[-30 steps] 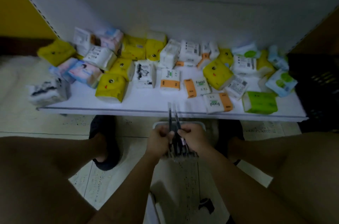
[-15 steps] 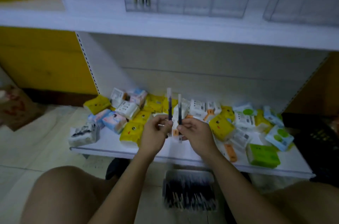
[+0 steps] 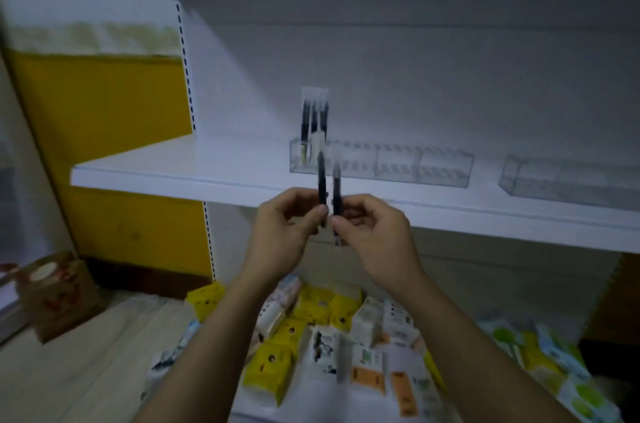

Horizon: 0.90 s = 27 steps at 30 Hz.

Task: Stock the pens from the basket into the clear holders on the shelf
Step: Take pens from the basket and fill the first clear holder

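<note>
From the left hand (image 3: 284, 228) and right hand (image 3: 375, 232), the white shelf board (image 3: 194, 162) lies bare toward ten o'clock. At twelve o'clock dark upright pens (image 3: 313, 119) fill the leftmost cell of the clear plastic segmented holder (image 3: 443, 168); its cells toward one o'clock stand open. A second clear plastic holder (image 3: 568, 180) sits at two o'clock.

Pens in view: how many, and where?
5. The left hand pinches the left-hand pen and the right hand pinches the right-hand pen, both upright. Three holder pens stand in the clear holder, leftmost compartment. Blur may hide more there.
</note>
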Each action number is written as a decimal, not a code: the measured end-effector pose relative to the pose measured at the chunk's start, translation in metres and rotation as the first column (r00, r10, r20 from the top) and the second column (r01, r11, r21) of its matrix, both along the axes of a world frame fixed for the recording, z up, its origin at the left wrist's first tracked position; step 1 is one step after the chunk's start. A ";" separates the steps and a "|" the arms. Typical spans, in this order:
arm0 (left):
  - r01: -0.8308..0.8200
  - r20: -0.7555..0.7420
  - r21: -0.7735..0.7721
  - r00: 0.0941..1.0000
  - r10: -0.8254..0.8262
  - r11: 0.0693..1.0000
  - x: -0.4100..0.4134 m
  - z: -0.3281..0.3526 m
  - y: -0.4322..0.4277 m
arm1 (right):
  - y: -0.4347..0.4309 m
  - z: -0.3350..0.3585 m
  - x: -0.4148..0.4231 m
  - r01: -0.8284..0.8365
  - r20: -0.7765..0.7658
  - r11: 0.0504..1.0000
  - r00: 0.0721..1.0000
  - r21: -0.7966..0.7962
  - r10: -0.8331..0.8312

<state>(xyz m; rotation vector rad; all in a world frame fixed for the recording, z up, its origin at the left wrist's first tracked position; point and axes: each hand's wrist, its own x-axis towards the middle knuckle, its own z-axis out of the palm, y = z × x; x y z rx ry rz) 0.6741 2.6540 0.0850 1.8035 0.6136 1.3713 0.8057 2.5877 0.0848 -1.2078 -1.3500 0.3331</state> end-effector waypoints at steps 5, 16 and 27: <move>-0.021 0.013 0.046 1.000 0.020 0.999 -0.007 0.050 0.026 | 0.031 0.054 -0.005 0.008 -0.020 0.999 1.000 0.053 -0.007; -0.165 -0.004 -0.023 0.986 0.165 0.986 -0.008 0.103 0.107 | 0.100 0.099 0.013 0.181 -0.037 0.982 0.983 0.052 -0.179; -0.160 -0.060 0.020 0.985 0.161 0.987 0.024 0.091 0.150 | 0.144 0.099 0.019 0.300 0.058 0.954 0.952 0.027 -0.301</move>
